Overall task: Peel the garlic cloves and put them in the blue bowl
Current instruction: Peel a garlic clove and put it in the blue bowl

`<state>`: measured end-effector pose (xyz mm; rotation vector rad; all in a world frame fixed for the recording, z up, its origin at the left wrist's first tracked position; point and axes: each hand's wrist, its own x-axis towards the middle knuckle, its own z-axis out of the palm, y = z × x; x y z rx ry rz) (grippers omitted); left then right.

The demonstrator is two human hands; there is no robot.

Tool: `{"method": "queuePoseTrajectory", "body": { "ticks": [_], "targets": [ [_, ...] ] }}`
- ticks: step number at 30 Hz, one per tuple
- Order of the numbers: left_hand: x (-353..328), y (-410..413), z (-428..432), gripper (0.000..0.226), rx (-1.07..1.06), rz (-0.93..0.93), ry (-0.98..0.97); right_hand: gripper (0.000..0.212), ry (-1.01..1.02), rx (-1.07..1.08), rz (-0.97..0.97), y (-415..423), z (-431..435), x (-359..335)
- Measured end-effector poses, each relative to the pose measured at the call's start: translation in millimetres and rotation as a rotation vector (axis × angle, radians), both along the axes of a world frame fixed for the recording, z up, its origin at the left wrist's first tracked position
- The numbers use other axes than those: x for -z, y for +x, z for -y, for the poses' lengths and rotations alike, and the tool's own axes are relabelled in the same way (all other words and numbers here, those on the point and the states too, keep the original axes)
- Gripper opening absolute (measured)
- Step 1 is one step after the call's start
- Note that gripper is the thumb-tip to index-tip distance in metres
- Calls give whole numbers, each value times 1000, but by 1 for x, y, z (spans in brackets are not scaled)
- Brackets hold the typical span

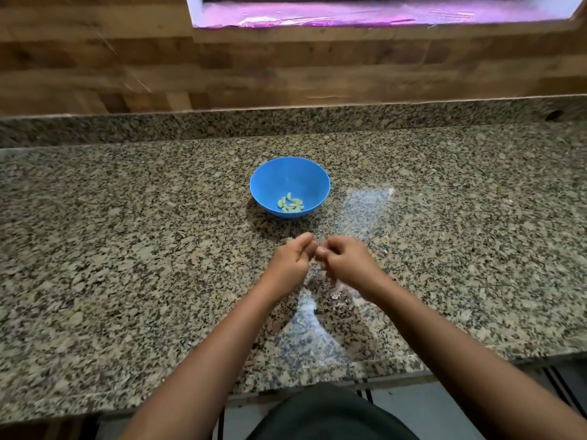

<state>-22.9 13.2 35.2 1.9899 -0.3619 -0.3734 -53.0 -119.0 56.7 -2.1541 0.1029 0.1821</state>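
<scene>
Where the wooden wall (127,74) ends, a granite counter (127,217) spans the view. Bowl (279,179): blue, upright, mid-counter, just beyond the hands. Left hand (290,265) and right hand (346,262): fingers curled, tips meeting, both pinching one small pale clove (320,249), blurred. Peeled cloves (290,204): clustered on the bowl's floor. Peel scraps (336,295): on the counter under the right wrist.

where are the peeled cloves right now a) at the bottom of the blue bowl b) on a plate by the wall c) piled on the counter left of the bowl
a: a small cluster of pale cloves lies inside the blue bowl, at its bottom on the near side.
</scene>
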Motion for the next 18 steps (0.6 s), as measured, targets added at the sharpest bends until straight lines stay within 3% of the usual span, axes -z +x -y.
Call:
{"method": "queuePoseTrajectory", "body": {
  "ticks": [2, 3, 5, 6, 8, 11, 13, 15, 18],
  "targets": [
    [-1, 1, -2, 18, 17, 126, 31, 20, 392, 25, -196, 1, 3, -6],
    [2, 2, -1, 19, 15, 155, 55, 20, 420, 36, -209, 1, 5, -5],
    [5, 4, 4, 23, -15, 135, 94, 17, 98, 26, -63, -1, 6, 2],
    [6, 4, 8, 27, -40, 74, 101, 14, -130, 10, 64, -2, 6, 7],
    [9, 1, 16, 33, -92, -134, 20, 12, -330, -41, 204, -4, 6, 14],
    [12, 0, 25, 35, -184, -521, -251, 15, -242, -9, 126, -5, 8, 20],
    [16, -1, 28, 35, -238, -592, -304, 15, -117, 82, 33, -6, 12, 25],
    [19, -1, 26, 31, -237, -453, -138, 14, 131, 213, -102, -8, 16, 25],
    [17, -3, 21, 17, -124, -116, 280, 14, 457, 275, -243, -10, 25, 22]
  ]
}}
